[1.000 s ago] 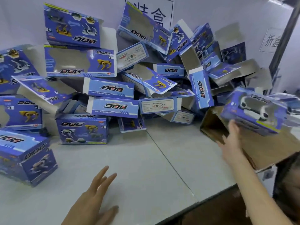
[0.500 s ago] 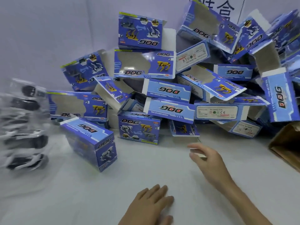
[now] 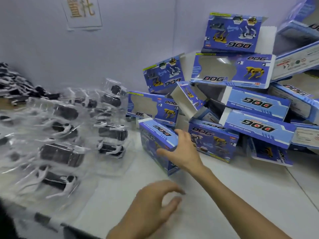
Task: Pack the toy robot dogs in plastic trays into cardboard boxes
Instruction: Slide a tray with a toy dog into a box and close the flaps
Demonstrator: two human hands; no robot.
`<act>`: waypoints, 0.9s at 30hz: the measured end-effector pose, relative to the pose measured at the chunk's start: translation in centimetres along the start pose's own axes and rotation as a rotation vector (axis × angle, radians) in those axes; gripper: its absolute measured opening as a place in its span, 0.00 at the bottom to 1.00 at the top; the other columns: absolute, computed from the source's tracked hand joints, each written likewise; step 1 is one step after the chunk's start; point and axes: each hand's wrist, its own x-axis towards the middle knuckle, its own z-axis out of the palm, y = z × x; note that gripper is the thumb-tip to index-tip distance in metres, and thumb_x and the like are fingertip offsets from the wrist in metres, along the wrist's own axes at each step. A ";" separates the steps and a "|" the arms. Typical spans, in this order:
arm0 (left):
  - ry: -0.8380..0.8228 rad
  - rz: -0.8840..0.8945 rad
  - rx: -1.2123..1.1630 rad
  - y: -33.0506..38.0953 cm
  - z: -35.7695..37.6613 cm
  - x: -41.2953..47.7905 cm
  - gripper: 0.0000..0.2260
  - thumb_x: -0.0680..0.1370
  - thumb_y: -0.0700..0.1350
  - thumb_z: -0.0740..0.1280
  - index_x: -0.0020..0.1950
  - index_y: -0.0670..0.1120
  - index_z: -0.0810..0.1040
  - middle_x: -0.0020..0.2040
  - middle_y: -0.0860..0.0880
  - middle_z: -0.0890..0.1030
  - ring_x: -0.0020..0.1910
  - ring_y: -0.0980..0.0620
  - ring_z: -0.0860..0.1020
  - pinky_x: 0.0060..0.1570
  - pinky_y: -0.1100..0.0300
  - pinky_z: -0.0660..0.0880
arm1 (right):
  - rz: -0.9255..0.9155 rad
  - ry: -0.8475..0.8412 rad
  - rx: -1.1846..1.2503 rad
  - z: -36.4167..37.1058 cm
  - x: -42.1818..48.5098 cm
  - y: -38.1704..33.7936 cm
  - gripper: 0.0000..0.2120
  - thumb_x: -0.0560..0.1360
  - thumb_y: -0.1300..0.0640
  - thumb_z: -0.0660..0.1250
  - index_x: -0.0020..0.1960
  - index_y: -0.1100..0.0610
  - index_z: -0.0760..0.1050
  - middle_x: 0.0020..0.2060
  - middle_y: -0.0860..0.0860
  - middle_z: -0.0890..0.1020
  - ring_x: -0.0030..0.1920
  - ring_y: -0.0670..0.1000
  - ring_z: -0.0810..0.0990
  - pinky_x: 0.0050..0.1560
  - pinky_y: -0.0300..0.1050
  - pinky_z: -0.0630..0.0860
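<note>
Blue cardboard is what the right hand [image 3: 184,152] goes for: its fingers are spread and straight, laid against the near corner of the closest box [image 3: 155,135], not yet curled round it. That box stands on the table [image 3: 233,195] just ahead of the fingertips. The pile of empty boxes [image 3: 257,104] rises beyond and to the outside of the same hand. The left hand [image 3: 151,209] hovers nearer the body, thumb and fingers loosely bent in a C, holding nothing. The plastic trays [image 3: 60,152], each with black-and-white toy robot dogs [image 3: 113,132] inside, lie well out past the left hand's outer side, blurred. To do this step well, I judge the right hand should take the box across its narrow width, draw it clear of the pile so nothing slides, and turn the open end toward the left hand. The left hand is then free to fetch one tray and feed it in level. Against half a second ago, the view has swung so the trays fill the side where only a smear showed. The right hand, then over bare table apart from the box, has reached it. The left hand, then flat with its fingers together, has its fingers curled.
</note>
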 end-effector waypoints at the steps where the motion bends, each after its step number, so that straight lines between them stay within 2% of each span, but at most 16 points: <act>1: 0.097 -0.058 -0.077 -0.9 -1.8 -0.3 0.07 0.78 0.54 0.65 0.53 0.59 0.81 0.53 0.66 0.81 0.54 0.64 0.79 0.55 0.69 0.71 | 0.021 0.049 0.040 0.4 0.0 0.2 0.43 0.67 0.35 0.75 0.74 0.51 0.61 0.66 0.50 0.69 0.63 0.52 0.74 0.57 0.50 0.75; 3: 0.247 -0.231 -0.313 -2.4 -4.1 -0.2 0.04 0.80 0.47 0.68 0.50 0.55 0.82 0.50 0.58 0.84 0.49 0.57 0.82 0.53 0.64 0.75 | 0.030 0.140 0.113 0.5 -0.4 0.6 0.35 0.68 0.40 0.76 0.69 0.49 0.66 0.58 0.49 0.73 0.55 0.48 0.76 0.49 0.44 0.76; 5: 0.281 -0.388 -0.542 -3.1 -5.0 -0.3 0.04 0.78 0.47 0.70 0.53 0.53 0.81 0.51 0.50 0.85 0.48 0.53 0.84 0.52 0.57 0.78 | 0.027 0.211 0.220 -0.3 -1.1 1.1 0.29 0.68 0.44 0.77 0.64 0.47 0.70 0.56 0.48 0.77 0.51 0.47 0.79 0.46 0.44 0.78; 8: 0.251 -0.562 -0.816 -3.4 -4.7 -0.2 0.24 0.70 0.58 0.76 0.62 0.52 0.75 0.56 0.49 0.83 0.51 0.52 0.84 0.53 0.54 0.79 | 0.006 0.240 0.597 -2.6 -3.2 2.0 0.25 0.66 0.47 0.79 0.60 0.48 0.75 0.52 0.48 0.81 0.45 0.45 0.83 0.40 0.41 0.81; 9: 0.243 -0.590 -0.894 -3.2 -4.5 0.0 0.29 0.67 0.59 0.75 0.65 0.52 0.72 0.59 0.49 0.82 0.53 0.52 0.84 0.54 0.53 0.79 | -0.001 0.208 0.731 -3.5 -4.2 2.3 0.26 0.65 0.44 0.78 0.59 0.48 0.76 0.51 0.49 0.82 0.44 0.46 0.84 0.38 0.41 0.80; 11: 0.202 -0.596 -1.050 -2.5 -3.8 0.8 0.37 0.63 0.62 0.75 0.69 0.53 0.69 0.63 0.49 0.80 0.57 0.51 0.83 0.58 0.49 0.78 | -0.005 0.077 0.914 -5.1 -6.2 3.1 0.25 0.63 0.40 0.74 0.58 0.46 0.79 0.52 0.51 0.84 0.46 0.49 0.85 0.41 0.45 0.80; 13: 0.155 -0.536 -1.173 -1.9 -3.1 1.7 0.43 0.59 0.63 0.76 0.71 0.54 0.68 0.64 0.49 0.80 0.60 0.48 0.81 0.63 0.44 0.75 | -0.032 -0.090 1.007 -6.0 -8.0 4.1 0.20 0.66 0.43 0.72 0.57 0.45 0.81 0.54 0.51 0.85 0.51 0.50 0.85 0.48 0.48 0.80; 14: 0.139 -0.487 -1.199 -1.5 -2.7 2.1 0.42 0.59 0.63 0.77 0.71 0.54 0.69 0.64 0.49 0.81 0.62 0.47 0.80 0.64 0.42 0.73 | -0.046 -0.158 0.981 -6.2 -8.8 4.4 0.18 0.68 0.45 0.73 0.58 0.43 0.80 0.56 0.49 0.84 0.54 0.48 0.84 0.50 0.44 0.80; 16: 0.210 -0.385 -1.147 -0.7 -1.7 2.8 0.37 0.61 0.61 0.77 0.68 0.55 0.73 0.62 0.50 0.82 0.60 0.47 0.81 0.61 0.44 0.76 | -0.057 -0.171 0.801 -6.3 -9.8 4.5 0.17 0.70 0.50 0.72 0.57 0.36 0.79 0.58 0.40 0.82 0.59 0.38 0.80 0.51 0.31 0.76; 17: 0.303 -0.354 -1.078 -0.5 -1.1 3.2 0.35 0.62 0.60 0.78 0.66 0.54 0.74 0.59 0.51 0.83 0.58 0.48 0.82 0.57 0.48 0.79 | -0.052 -0.083 0.663 -6.3 -9.9 4.8 0.19 0.71 0.54 0.74 0.58 0.35 0.78 0.59 0.38 0.81 0.61 0.35 0.77 0.55 0.30 0.73; 19: 0.506 -0.308 -0.933 -0.6 -0.2 3.9 0.33 0.60 0.58 0.79 0.62 0.52 0.74 0.54 0.53 0.84 0.53 0.52 0.83 0.48 0.58 0.81 | -0.040 0.207 0.446 -6.4 -9.8 4.4 0.24 0.73 0.62 0.76 0.62 0.41 0.75 0.61 0.40 0.79 0.64 0.41 0.76 0.63 0.43 0.73; 20: 0.569 -0.283 -0.854 -0.7 0.1 4.1 0.32 0.60 0.58 0.79 0.61 0.53 0.73 0.53 0.54 0.84 0.52 0.53 0.83 0.47 0.60 0.81 | -0.058 0.335 0.424 -6.6 -9.6 3.6 0.24 0.73 0.62 0.75 0.63 0.44 0.74 0.60 0.41 0.79 0.63 0.43 0.76 0.64 0.49 0.73; 22: 0.633 -0.237 -0.682 -1.3 0.8 4.7 0.32 0.62 0.58 0.79 0.60 0.54 0.70 0.54 0.54 0.81 0.53 0.52 0.82 0.50 0.58 0.80 | -0.161 0.423 0.433 -7.1 -9.0 1.3 0.21 0.74 0.54 0.75 0.63 0.43 0.73 0.59 0.39 0.78 0.61 0.41 0.77 0.60 0.47 0.75; 24: 0.663 -0.190 -0.587 -2.0 1.2 5.2 0.31 0.63 0.57 0.79 0.61 0.56 0.69 0.55 0.55 0.79 0.55 0.51 0.80 0.53 0.59 0.78 | -0.206 0.389 0.423 -7.3 -7.7 -1.4 0.18 0.72 0.42 0.71 0.61 0.41 0.74 0.57 0.38 0.79 0.58 0.38 0.77 0.53 0.40 0.75; 25: 0.668 -0.172 -0.568 -2.3 1.3 5.4 0.32 0.62 0.57 0.79 0.61 0.57 0.68 0.55 0.56 0.79 0.56 0.52 0.79 0.54 0.60 0.77 | -0.185 0.366 0.436 -7.3 -6.7 -2.4 0.18 0.71 0.38 0.70 0.58 0.42 0.74 0.54 0.39 0.80 0.55 0.39 0.78 0.50 0.40 0.75; 27: 0.662 -0.144 -0.536 -2.8 1.3 5.7 0.33 0.61 0.57 0.79 0.62 0.57 0.68 0.56 0.60 0.78 0.58 0.55 0.78 0.54 0.60 0.77 | -0.114 0.315 0.452 -7.5 -4.6 -3.7 0.18 0.72 0.36 0.71 0.53 0.47 0.76 0.48 0.45 0.81 0.49 0.44 0.80 0.48 0.47 0.78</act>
